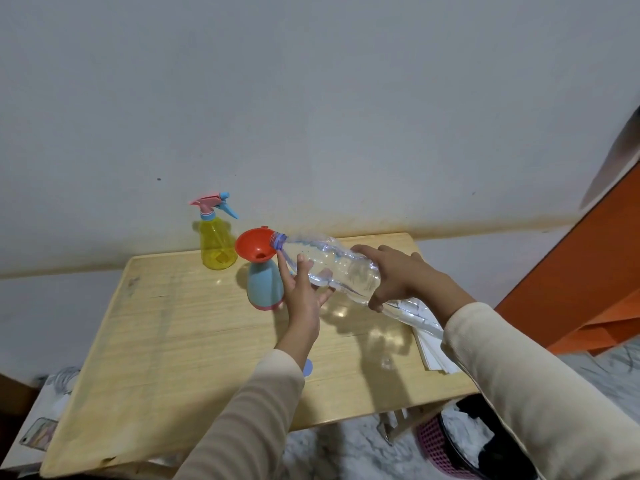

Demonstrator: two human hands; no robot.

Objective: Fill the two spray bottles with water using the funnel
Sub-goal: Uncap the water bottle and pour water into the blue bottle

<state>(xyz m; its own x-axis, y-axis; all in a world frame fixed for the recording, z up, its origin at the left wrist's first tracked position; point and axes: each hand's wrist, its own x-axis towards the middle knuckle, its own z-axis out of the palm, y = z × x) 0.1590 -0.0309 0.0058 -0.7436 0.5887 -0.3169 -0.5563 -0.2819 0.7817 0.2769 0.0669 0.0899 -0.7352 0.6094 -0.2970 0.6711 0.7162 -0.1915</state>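
My right hand point(391, 277) wrapped round tilted water bottle point(330, 266), mouth at funnel point(252, 244) in blue bottle point(265, 289) — left hand point(304, 292) straight-fingered, propping it underneath.

left sleeve point(242, 420): long, beige, faint ribbed stripes | right sleeve point(526, 386): long, cream, plain

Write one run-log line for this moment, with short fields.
step: pour; right hand: grips water bottle, tilted; left hand: supports its neck; funnel: in blue spray bottle; yellow spray bottle: sprayer on
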